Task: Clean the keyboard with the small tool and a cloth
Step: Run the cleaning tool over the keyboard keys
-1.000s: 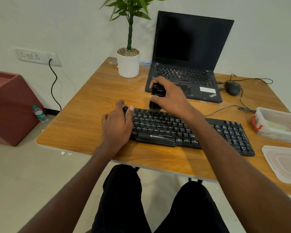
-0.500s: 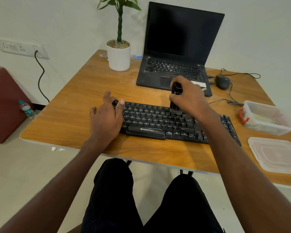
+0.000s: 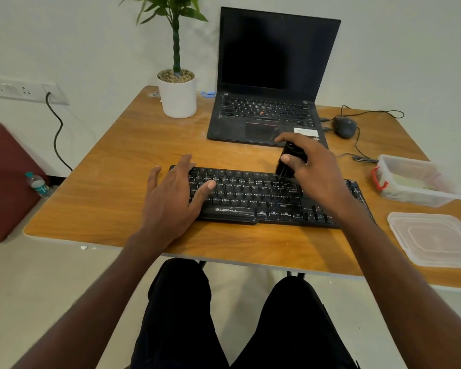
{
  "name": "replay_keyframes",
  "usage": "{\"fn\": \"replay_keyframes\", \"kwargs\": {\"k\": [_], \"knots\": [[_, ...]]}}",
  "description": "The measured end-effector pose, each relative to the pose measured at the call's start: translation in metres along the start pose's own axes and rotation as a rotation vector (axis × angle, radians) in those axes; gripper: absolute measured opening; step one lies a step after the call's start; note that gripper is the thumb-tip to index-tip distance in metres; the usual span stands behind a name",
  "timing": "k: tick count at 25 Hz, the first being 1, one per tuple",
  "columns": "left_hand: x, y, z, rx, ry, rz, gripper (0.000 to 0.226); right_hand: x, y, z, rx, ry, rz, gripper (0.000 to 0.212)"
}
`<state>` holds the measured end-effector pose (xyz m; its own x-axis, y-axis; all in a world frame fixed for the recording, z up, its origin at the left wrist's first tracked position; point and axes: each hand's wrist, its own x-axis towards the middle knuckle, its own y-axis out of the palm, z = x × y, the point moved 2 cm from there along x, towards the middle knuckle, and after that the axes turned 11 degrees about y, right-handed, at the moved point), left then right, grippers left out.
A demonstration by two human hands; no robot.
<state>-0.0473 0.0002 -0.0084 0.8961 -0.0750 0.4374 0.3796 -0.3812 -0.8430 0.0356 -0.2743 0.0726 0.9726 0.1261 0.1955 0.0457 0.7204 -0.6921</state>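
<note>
Right hand is closing its grip around a small black brush tool, bristle end touching the top key rows of the black keyboard, which is lying near the tabletop's front edge. Left hand is lying flat and open over the keyboard's left end, holding nothing, bracing it. Judgement: brushing stage is under way; the number-pad end and the cloth wipe are probably remaining. No cloth identifiable in view. Keycaps: matte hard plastic, narrow gaps. Tabletop: smooth wood-grain laminate.
</note>
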Motion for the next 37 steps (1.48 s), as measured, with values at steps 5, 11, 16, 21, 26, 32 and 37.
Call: {"fn": "replay_keyframes", "kwargs": {"k": [5,11,16,21,26,32,37], "knots": [[0.0,0.0,-0.001,0.01,-0.007,0.003,0.07,-0.018,-0.004,-0.014,0.146,0.068,0.012,0.041],[0.0,0.0,-0.002,-0.023,-0.018,-0.016,0.07,-0.029,-0.007,-0.021,0.237,0.096,-0.042,0.046],[0.0,0.0,-0.003,-0.014,-0.017,-0.007,0.064,-0.022,0.006,-0.007,0.169,0.02,0.041,0.049],[-0.001,0.001,-0.001,-0.007,-0.009,0.0,0.064,-0.014,0.006,-0.002,0.138,0.082,0.013,0.041],[-0.001,0.0,0.0,-0.011,-0.005,0.004,0.063,-0.021,0.007,0.004,0.39,0.144,-0.059,0.029],[0.0,0.001,0.002,-0.008,-0.007,0.01,0.064,-0.01,0.011,0.0,0.166,0.276,-0.142,0.04],[0.0,0.002,0.002,-0.012,-0.001,0.0,0.065,0.001,0.027,0.016,0.21,0.153,0.065,0.037]]}}
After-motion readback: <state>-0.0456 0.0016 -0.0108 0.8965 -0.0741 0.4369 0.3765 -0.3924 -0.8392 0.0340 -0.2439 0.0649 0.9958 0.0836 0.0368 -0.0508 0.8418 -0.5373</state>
